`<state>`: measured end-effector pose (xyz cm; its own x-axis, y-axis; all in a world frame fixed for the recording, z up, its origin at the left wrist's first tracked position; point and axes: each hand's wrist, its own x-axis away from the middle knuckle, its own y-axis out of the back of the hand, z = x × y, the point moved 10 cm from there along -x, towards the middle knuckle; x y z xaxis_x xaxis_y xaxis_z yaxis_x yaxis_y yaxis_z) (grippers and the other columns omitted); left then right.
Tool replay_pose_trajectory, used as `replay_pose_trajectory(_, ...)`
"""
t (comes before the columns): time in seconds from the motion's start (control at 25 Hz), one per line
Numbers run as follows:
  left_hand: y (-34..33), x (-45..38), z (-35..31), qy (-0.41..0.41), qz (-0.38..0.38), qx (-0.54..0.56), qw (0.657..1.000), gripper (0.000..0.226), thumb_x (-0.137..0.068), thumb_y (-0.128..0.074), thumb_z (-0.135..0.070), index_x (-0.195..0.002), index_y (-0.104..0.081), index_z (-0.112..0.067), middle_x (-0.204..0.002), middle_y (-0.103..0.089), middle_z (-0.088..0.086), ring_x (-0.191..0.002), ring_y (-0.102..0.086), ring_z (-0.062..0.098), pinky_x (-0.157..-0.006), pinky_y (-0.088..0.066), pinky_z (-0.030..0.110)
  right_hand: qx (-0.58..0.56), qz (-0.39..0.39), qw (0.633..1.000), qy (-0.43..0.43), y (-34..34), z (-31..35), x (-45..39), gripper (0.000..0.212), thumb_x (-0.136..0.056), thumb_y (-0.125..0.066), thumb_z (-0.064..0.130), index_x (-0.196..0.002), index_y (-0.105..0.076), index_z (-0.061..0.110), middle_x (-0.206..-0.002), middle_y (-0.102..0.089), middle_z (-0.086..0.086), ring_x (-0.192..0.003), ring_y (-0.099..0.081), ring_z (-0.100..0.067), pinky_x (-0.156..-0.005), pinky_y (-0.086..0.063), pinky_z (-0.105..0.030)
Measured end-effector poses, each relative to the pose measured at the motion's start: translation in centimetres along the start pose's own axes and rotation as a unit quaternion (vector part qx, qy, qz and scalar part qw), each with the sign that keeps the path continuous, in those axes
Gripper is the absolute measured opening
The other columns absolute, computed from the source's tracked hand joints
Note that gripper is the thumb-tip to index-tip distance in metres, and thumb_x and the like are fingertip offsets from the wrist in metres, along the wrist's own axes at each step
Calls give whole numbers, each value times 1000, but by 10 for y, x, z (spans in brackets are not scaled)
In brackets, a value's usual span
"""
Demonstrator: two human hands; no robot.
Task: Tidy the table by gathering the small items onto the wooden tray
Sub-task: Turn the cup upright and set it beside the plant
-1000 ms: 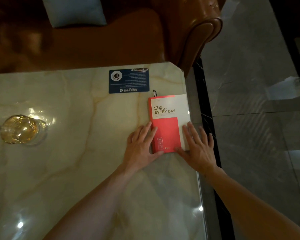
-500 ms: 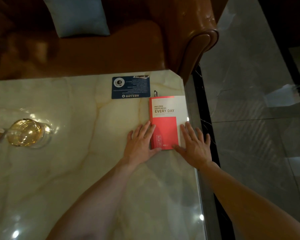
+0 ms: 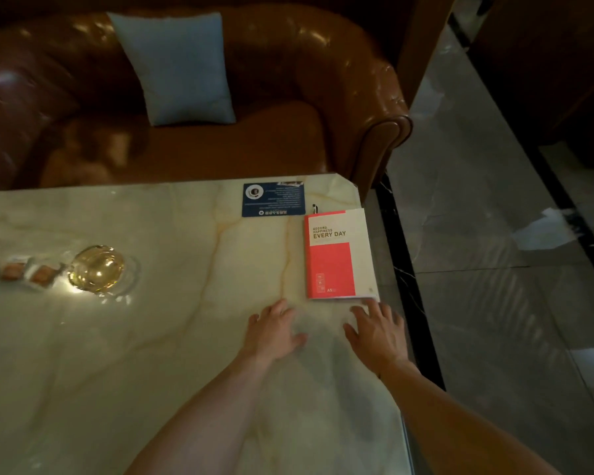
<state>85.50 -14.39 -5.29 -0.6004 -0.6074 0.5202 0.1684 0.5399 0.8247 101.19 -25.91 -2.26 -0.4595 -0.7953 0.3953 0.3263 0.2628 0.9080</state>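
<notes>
Resting flat on surface (image 3: 158, 354), left hand (image 3: 271, 332) and right hand (image 3: 378, 332): fingers spread, holding nothing. Notebook (image 3: 336, 255) just beyond right fingertips, at right edge. Likely light, thin, slightly floppy; pinch near spine or slide off edge. Tray not visible.

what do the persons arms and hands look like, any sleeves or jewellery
Both forearms are bare up to the bottom edge of the picture, with no sleeves in sight. The left hand and right hand wear no gloves, and no watch, bracelet or ring shows. A tiny dark mark sits at the right wrist; the dim light hides what it is.
</notes>
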Motion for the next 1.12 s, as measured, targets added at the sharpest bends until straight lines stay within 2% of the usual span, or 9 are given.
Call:
replay_pose_trajectory(0.08, -8, 22, 7, 12, 28, 3, 1000, 60, -84, -55, -60, -134, -49, -28, -152, -34, -5, -134, -41, 22, -105, -38, 41, 6, 54, 998, 16, -12, 13, 15, 45, -96, -40, 50, -135, -47, 29, -140, -47, 0, -128, -41, -23, -105, -35, -44)
replay_pose_trajectory(0.2, -15, 50, 22, 26, 58, 11, 998, 57, -82, -57, -57, -131, -53, -29, -142, -49, -4, -127, -50, 20, -101, -41, 39, 30, 144, 988, 48, -29, 32, 32, 46, -96, -41, 49, -138, -46, 29, -137, -50, -2, -125, -45, -24, -103, -37, -44)
replay_pose_trajectory(0.36, -12, 85, 55, 52, 78, -21, 995, 54, -83, -54, -59, -128, -54, -29, -133, -60, 0, -123, -54, 22, -101, -37, 40, 60, 180, 979, 78, -32, 57, 49, 48, -96, -42, 51, -139, -45, 31, -138, -51, -2, -126, -45, -24, -103, -37, -43)
replay_pose_trajectory(0.44, -2, 101, 75, 56, 57, -43, 996, 57, -84, -50, -62, -130, -52, -28, -134, -58, 1, -125, -52, 22, -101, -36, 42, 66, 166, 979, 95, -27, 74, 54, 48, -96, -41, 52, -139, -44, 30, -139, -51, -2, -126, -46, -23, -104, -38, -42)
replay_pose_trajectory(0.56, 19, 124, 111, 52, -27, -39, 998, 69, -86, -44, -66, -142, -38, -28, -146, -45, 1, -133, -41, 23, -105, -34, 44, 67, 99, 985, 123, -14, 106, 60, 51, -96, -39, 53, -142, -41, 30, -143, -48, 0, -131, -42, -22, -105, -36, -43)
replay_pose_trajectory(0.64, 35, 141, 136, 41, -105, -38, 993, 77, -85, -39, -71, -148, -27, -29, -153, -34, 1, -139, -32, 22, -109, -30, 42, 70, 45, 987, 138, -6, 130, 65, 55, -96, -36, 55, -146, -34, 33, -151, -38, 2, -140, -31, -22, -111, -28, -46)
replay_pose_trajectory(0.76, 51, 166, 176, 29, -180, -70, 981, 82, -82, -30, -77, -149, -25, -30, -155, -30, -2, -143, -26, 19, -112, -24, 40, 80, 0, 986, 145, -2, 173, 73, 58, -96, -28, 58, -150, -24, 35, -159, -24, 3, -148, -12, -22, -117, -13, -50)
replay_pose_trajectory(0.92, 58, 188, 233, 24, -197, -72, 977, 83, -80, -21, -78, -149, -24, -32, -157, -26, -1, -145, -22, 22, -114, -19, 44, 86, -45, 984, 150, -4, 239, 87, 60, -96, -23, 60, -150, -23, 35, -160, -21, 4, -150, -6, -22, -118, -6, -51)
replay_pose_trajectory(1.12, 58, 204, 300, 17, -191, -57, 980, 85, -79, -14, -80, -150, -22, -34, -159, -22, -1, -146, -17, 22, -116, -14, 46, 92, -63, 983, 144, -16, 315, 100, 61, -95, -21, 63, -150, -24, 36, -160, -23, 4, -150, -9, -22, -119, -6, -50)
